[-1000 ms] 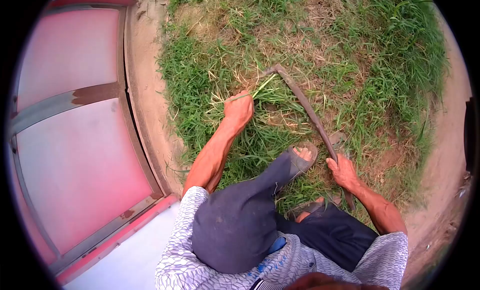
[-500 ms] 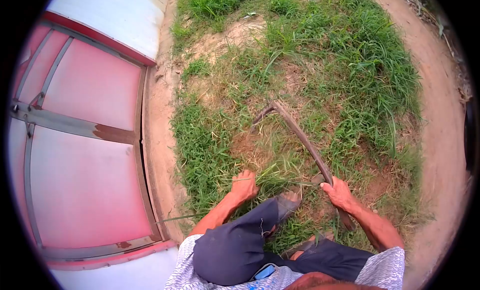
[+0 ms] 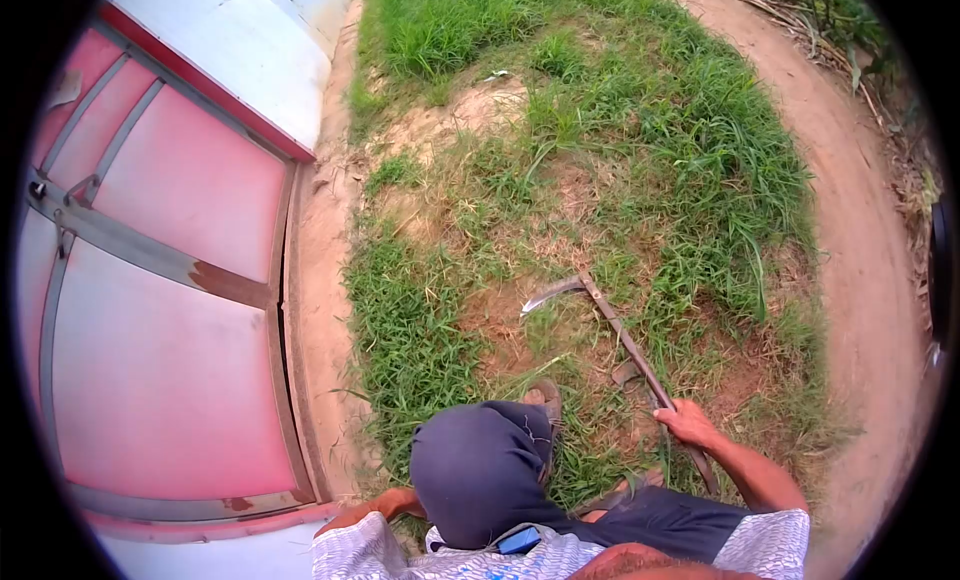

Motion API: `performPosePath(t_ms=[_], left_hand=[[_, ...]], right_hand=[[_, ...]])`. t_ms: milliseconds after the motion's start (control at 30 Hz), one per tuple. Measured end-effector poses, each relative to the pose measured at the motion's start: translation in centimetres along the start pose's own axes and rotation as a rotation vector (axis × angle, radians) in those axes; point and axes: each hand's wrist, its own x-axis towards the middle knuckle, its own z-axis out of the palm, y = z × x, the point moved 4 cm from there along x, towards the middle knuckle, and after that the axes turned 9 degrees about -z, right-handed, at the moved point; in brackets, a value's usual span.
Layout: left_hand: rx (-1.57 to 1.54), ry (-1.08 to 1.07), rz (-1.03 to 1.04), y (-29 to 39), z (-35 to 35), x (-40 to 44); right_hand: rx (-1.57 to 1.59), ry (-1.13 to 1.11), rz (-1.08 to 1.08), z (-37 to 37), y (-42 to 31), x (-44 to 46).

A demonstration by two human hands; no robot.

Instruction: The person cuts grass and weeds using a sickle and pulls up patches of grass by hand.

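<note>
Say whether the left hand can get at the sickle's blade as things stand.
Probably not directly: the left hand is hidden behind the bent knee, which seems to stand between it and the blade ahead. The right hand has the handle in its grip.

One camera, worn on the head, looks forward and steeply down past the person's own knee [image 3: 460, 470], which looms close at the bottom. The right hand [image 3: 687, 421] and the sickle [image 3: 629, 348] sit a little farther off, below the middle. The wide, round-edged view takes in the red door [image 3: 170, 360] at left, the grass [image 3: 640, 110] ahead and the dirt path [image 3: 850, 240] at right
</note>
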Motion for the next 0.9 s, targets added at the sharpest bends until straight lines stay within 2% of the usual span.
performPosePath(t_ms=[33,167,233,267,300,333,367,400,500,567,700,733,767,833,900], left_hand=[[0.016,-0.010,0.015,0.0,-1.3,-0.1],[0.052,0.055,0.124,2.2,-7.7,0.2],[0.098,0.182,0.196,5.1,-11.9,0.9],[0.161,0.313,0.242,6.9,-14.2,1.1],[0.136,0.380,0.345,7.7,-15.1,4.0],[0.156,0.382,0.362,9.6,-16.7,4.8],[0.081,0.484,0.426,10.9,-18.2,6.5],[0.025,0.454,0.351,12.3,-20.4,6.7],[-0.026,0.490,0.315,14.6,-24.4,10.9],[-0.029,0.627,0.287,15.8,-26.6,12.5],[0.109,0.577,0.203,14.0,-28.3,19.0],[0.148,0.630,0.204,13.0,-28.5,20.2],[0.185,0.682,0.202,12.4,-29.2,20.0],[0.220,0.590,0.204,11.2,-29.6,19.8],[0.106,0.556,0.236,10.6,-30.3,18.6]], right_hand=[[0.041,-0.053,0.063,-0.4,-1.1,-0.8],[0.029,-0.029,0.092,-0.2,0.4,-1.6],[0.083,-0.015,0.112,0.0,-0.3,-2.9],[0.079,-0.004,0.138,0.0,-1.6,-3.7],[0.071,-0.005,0.139,0.5,-1.0,-3.5],[0.033,0.028,0.100,1.4,0.4,-3.6],[-0.004,0.058,0.063,2.0,1.0,-3.5],[-0.010,0.058,0.067,2.3,0.4,-3.6],[-0.006,0.102,0.125,2.8,-1.6,-4.0],[0.009,0.150,0.133,2.9,-2.0,-3.4],[0.024,0.283,0.086,2.0,-7.4,-2.5],[0.013,0.331,0.126,2.1,-7.5,-2.2],[0.009,0.327,0.130,2.0,-8.4,-1.8],[-0.028,0.399,0.107,1.3,-11.0,-1.9],[-0.068,0.390,0.110,0.3,-14.0,-1.5]])
